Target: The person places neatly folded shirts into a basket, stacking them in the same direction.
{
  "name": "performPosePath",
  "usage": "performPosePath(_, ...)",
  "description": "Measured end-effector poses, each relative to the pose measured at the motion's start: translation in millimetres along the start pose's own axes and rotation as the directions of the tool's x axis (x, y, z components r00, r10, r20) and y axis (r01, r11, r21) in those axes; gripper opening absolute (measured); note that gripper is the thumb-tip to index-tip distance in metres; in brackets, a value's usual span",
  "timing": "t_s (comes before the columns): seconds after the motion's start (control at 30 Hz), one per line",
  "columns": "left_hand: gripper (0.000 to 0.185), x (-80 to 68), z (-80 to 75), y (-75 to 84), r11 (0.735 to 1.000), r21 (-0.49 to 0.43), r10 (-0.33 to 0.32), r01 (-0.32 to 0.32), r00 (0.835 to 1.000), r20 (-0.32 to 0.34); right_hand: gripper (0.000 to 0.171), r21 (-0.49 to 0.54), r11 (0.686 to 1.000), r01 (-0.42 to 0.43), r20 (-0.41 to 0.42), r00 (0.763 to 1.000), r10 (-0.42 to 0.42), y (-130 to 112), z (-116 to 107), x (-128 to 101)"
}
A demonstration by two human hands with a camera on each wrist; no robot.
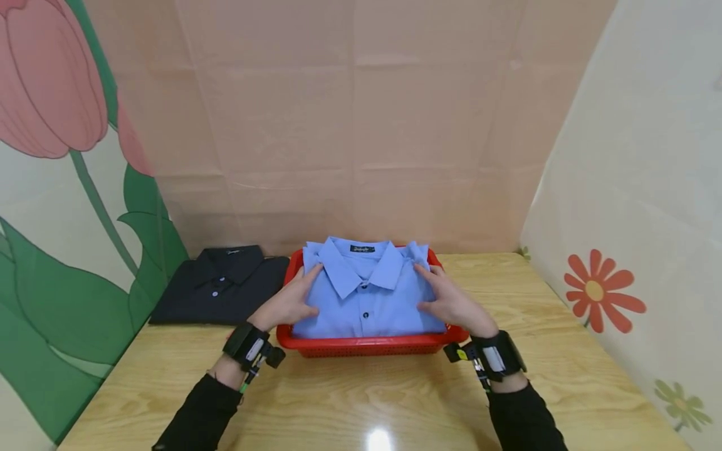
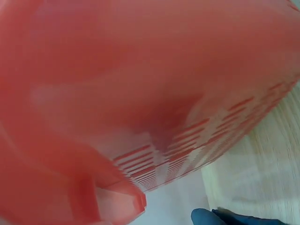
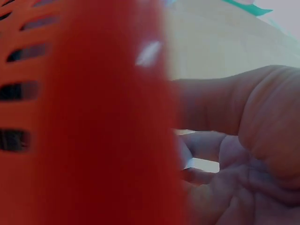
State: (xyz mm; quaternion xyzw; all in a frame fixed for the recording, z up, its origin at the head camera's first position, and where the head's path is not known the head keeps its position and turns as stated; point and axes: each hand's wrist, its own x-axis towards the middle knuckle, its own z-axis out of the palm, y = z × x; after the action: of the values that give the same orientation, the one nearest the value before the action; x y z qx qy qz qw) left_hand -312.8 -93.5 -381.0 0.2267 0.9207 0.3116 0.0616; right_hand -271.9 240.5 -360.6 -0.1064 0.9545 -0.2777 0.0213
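Head view: the left hand (image 1: 289, 304) and right hand (image 1: 449, 303) lie flat, fingers relaxed, on one folded blue shirt (image 1: 366, 294) in one red basket (image 1: 369, 344) at the table's centre; press evenly — keep the collar square; one black shirt (image 1: 222, 286) lies left. Left wrist view: only blurred basket wall (image 2: 154, 103). Right wrist view: a released palm (image 3: 248, 154) beside the basket.

Light blue shirt (image 1: 369, 294) with dark buttons and a black collar label, red slotted basket (image 1: 366, 345), black shirt (image 1: 222, 285) at nine o'clock, pale wood-grain worktop (image 1: 564, 376), pink backdrop, red-orange flower print at three o'clock, black sleeves.
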Motion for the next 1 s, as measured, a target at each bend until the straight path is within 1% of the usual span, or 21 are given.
performPosePath(0.07, 0.094, 0.3, -0.1, 1.1, 1.000, 0.027, 0.006, -0.006, 1.000, 0.014, 0.078, -0.009, 1.000, -0.014, 0.011, 1.000, 0.014, 0.2, 1.4, 1.7)
performPosePath(0.17, 0.093, 0.0, 0.2, 3.5, 0.998, 0.061, -0.003, 0.001, 0.999, 0.041, 0.074, -0.012, 1.000, -0.029, 0.027, 0.999, 0.029, 1.6, 4.1, 4.0)
performPosePath(0.27, 0.092, 0.4, 2.0, 4.4, 0.995, 0.097, -0.029, 0.023, 0.998, 0.064, 0.071, -0.020, 0.999, -0.028, 0.025, 0.999, 0.029, 2.1, 7.1, 5.0)
performPosePath(0.37, 0.092, 2.7, 4.1, 4.4, 0.991, 0.132, -0.037, 0.026, 0.996, 0.077, 0.069, -0.035, 0.999, -0.023, 0.013, 1.000, 0.023, 1.4, 9.5, 5.8)
performPosePath(0.47, 0.091, 5.0, 6.4, 5.0, 0.989, 0.146, -0.037, 0.024, 0.995, 0.090, 0.070, -0.040, 0.999, -0.029, 0.014, 0.999, 0.030, -0.6, 10.9, 5.7)
performPosePath(0.63, 0.091, 7.8, 12.4, 6.8, 0.984, 0.169, -0.074, 0.056, 0.992, 0.100, 0.071, -0.043, 0.999, -0.028, 0.015, 0.999, 0.028, -0.9, 12.5, 5.4)
performPosePath(0.8, 0.087, 6.6, 15.9, 10.7, 0.973, 0.219, -0.099, 0.077, 0.991, 0.094, 0.069, -0.063, 0.998, 0.010, -0.005, 1.000, -0.010, -0.1, 10.9, 3.6)
performPosePath(0.87, 0.085, 5.0, 16.0, 13.1, 0.969, 0.227, -0.122, 0.098, 0.988, 0.094, 0.067, -0.072, 0.997, 0.039, -0.007, 0.999, -0.040, 0.5, 9.7, 1.8)
performPosePath(0.93, 0.083, 3.3, 15.6, 15.1, 0.968, 0.225, -0.137, 0.114, 0.987, 0.088, 0.066, -0.089, 0.994, 0.070, 0.006, 0.998, -0.070, 0.9, 8.8, -1.2)
performPosePath(1.0, 0.081, 1.3, 14.6, 16.6, 0.964, 0.242, -0.125, 0.107, 0.990, 0.063, 0.063, -0.115, 0.989, 0.094, 0.042, 0.995, -0.090, 1.4, 8.6, -4.4)
